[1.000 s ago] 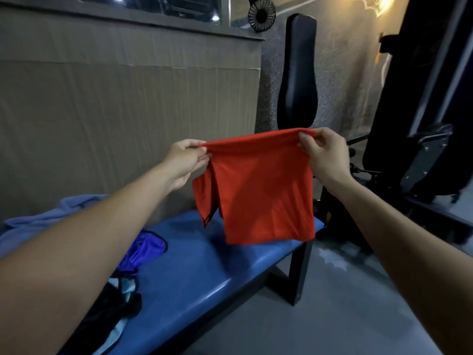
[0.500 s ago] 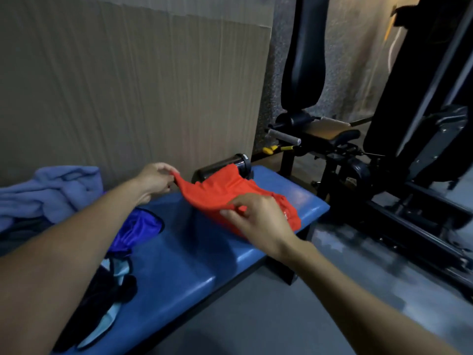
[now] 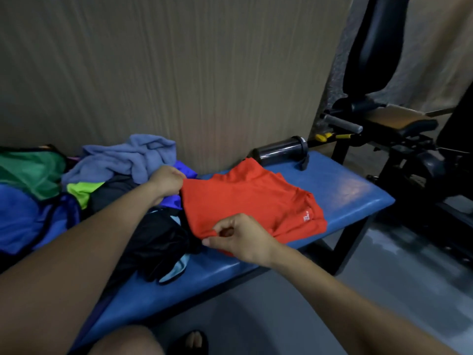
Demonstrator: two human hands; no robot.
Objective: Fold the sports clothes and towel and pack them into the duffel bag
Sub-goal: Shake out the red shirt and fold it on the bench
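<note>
Red shirt lies folded on blue counter; left hand pinches its 10 o'clock corner, right hand pinches its 7 o'clock edge.

One red shirt, one towel, one bottle, two hands.

Folded shirt lies flat on the bench, toward its right end. Left hand holds the shirt's far-left corner, right hand pinches its near edge. Bottle lies on its side behind the shirt, at the wall. Clothes pile sits left of the shirt; towel behind that pile. Gym machine stands right of the bench.
</note>
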